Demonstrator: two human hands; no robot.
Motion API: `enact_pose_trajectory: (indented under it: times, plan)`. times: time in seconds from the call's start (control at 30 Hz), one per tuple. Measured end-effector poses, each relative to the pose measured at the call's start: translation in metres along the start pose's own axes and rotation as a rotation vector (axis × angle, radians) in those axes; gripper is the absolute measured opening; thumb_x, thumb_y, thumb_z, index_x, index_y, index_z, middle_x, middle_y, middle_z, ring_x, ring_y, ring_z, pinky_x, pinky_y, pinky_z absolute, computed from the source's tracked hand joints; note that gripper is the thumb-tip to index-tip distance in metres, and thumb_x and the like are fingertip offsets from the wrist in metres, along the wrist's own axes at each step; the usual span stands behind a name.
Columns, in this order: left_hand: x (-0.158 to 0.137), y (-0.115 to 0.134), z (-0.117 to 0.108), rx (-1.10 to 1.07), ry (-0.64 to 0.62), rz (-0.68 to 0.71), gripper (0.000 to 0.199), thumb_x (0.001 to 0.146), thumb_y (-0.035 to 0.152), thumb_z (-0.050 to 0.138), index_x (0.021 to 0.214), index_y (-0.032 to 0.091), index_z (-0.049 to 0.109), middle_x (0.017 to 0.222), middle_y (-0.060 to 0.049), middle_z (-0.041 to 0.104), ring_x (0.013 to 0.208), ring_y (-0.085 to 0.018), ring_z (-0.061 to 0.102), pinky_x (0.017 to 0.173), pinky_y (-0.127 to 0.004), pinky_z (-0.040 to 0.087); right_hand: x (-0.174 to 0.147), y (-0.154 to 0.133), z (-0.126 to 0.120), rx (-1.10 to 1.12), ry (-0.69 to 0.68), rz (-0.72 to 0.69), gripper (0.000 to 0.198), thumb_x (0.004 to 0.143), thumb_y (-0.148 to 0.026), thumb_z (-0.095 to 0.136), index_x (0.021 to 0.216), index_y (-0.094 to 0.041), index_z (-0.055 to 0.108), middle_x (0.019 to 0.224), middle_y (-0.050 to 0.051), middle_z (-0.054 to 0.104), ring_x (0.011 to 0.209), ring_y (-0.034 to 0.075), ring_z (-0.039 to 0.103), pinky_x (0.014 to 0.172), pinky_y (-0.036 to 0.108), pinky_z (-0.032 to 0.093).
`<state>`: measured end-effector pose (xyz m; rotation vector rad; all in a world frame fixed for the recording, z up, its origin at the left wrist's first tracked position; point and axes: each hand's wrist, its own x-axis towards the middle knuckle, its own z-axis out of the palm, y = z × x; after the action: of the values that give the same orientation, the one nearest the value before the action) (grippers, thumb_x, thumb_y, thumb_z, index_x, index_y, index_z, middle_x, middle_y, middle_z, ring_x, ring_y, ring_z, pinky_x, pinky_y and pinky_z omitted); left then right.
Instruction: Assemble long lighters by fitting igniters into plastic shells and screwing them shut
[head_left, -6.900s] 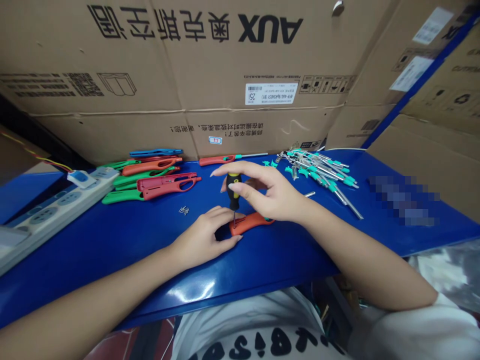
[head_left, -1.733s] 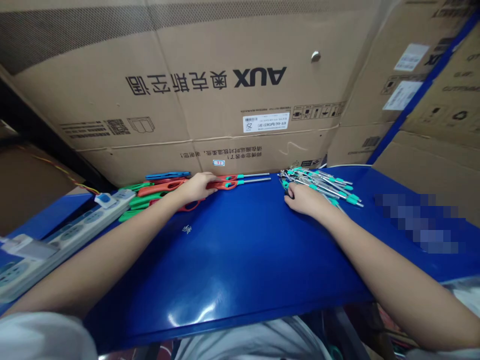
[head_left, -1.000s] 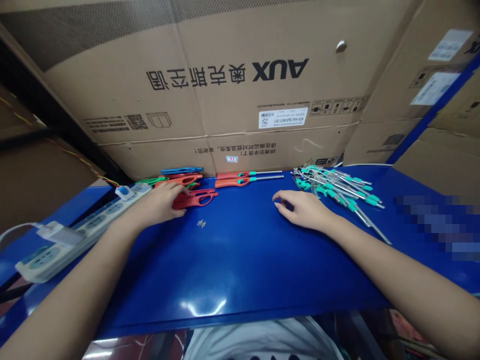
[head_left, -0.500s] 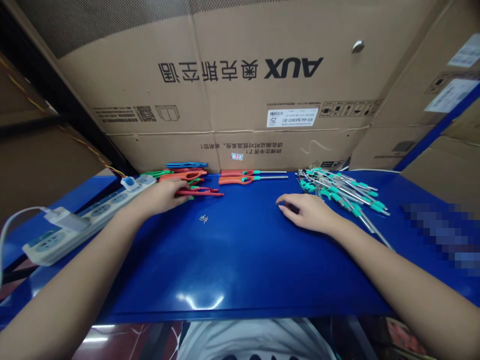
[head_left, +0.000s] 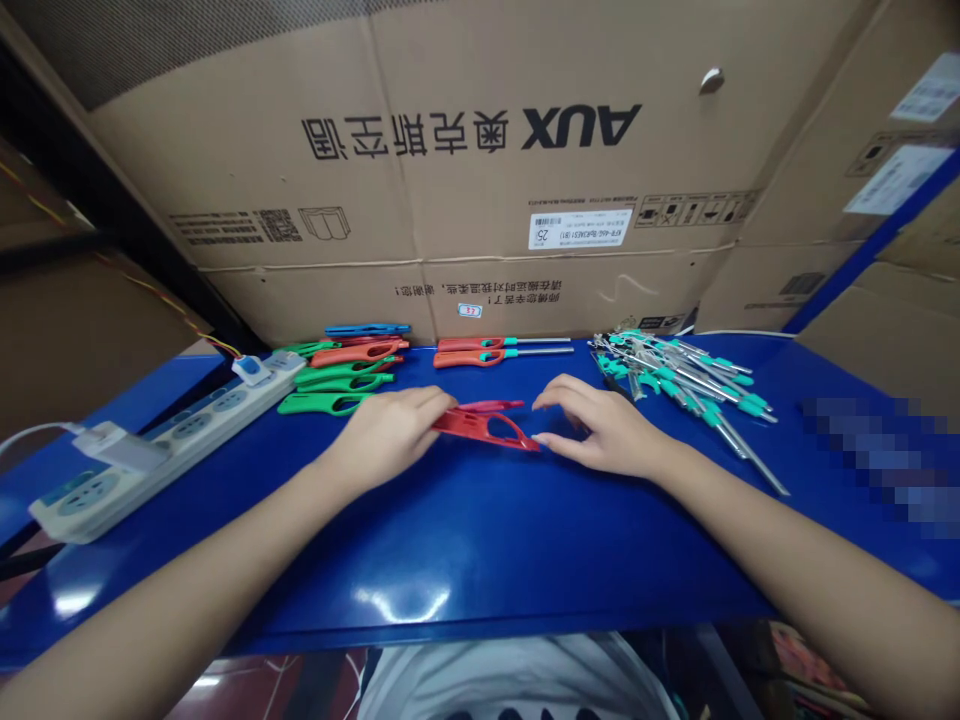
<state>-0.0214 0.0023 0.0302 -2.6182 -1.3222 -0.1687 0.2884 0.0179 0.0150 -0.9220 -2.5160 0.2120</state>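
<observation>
My left hand point(head_left: 397, 430) is closed around one end of a red lighter shell point(head_left: 471, 425), a plastic handle piece with an oval opening. A second pinkish-red edge shows just behind it, apparently another shell half. The shell is held above the blue table, pointing right. My right hand point(head_left: 600, 425) is open at the shell's free tip, thumb and fingers apart; whether the thumb touches the tip I cannot tell. Left of my left hand lie green lighter shells point(head_left: 319, 402), with an orange shell point(head_left: 356, 354) and a blue shell point(head_left: 367, 329) behind them.
Two red-orange lighters point(head_left: 469, 358) with metal tubes lie at the back of the blue table point(head_left: 465, 550). A pile of metal tubes with teal parts point(head_left: 705, 400) is at the right. A white power strip point(head_left: 180, 440) runs along the left; a cardboard wall point(head_left: 480, 220) stands behind.
My left hand has moved right and toward me from the shell pile, bringing the red shell to the middle. My right hand has stayed near its place, now at the shell's tip.
</observation>
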Motion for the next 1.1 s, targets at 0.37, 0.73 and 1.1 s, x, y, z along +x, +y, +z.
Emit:
enact_pose_trajectory:
  times: [0.37,0.73,1.1]
  plan:
    - [0.002,0.023,0.016,-0.413,-0.034,0.302,0.059,0.088,0.008,0.059,0.144,0.026,0.049,0.142,-0.006,0.058,0.129,-0.023,0.054,0.108,-0.037,0.044,-0.002,0.007,0.006,-0.056,-0.148,-0.057,0.023,0.097,-0.034,0.054,0.113,-0.024,0.067,0.124,0.008,0.054,0.077,0.014,0.062,0.072,0.03,0.051]
    - [0.001,0.02,0.011,-0.428,-0.004,0.412,0.07,0.079,0.061,0.075,0.137,0.024,0.06,0.132,-0.011,0.066,0.115,-0.029,0.062,0.099,-0.041,0.047,-0.002,0.013,0.007,-0.001,-0.232,-0.031,0.018,0.097,-0.032,0.056,0.108,-0.024,0.067,0.109,0.004,0.063,0.084,0.016,0.064,0.07,0.028,0.048]
    - [0.0,0.031,0.02,-0.48,0.008,0.342,0.025,0.095,0.036,0.064,0.115,0.022,0.069,0.119,-0.007,0.071,0.111,-0.024,0.064,0.096,-0.037,0.049,-0.002,0.012,0.007,0.006,-0.216,0.023,0.014,0.096,-0.034,0.059,0.103,-0.023,0.066,0.101,0.002,0.066,0.074,0.013,0.061,0.063,0.025,0.042]
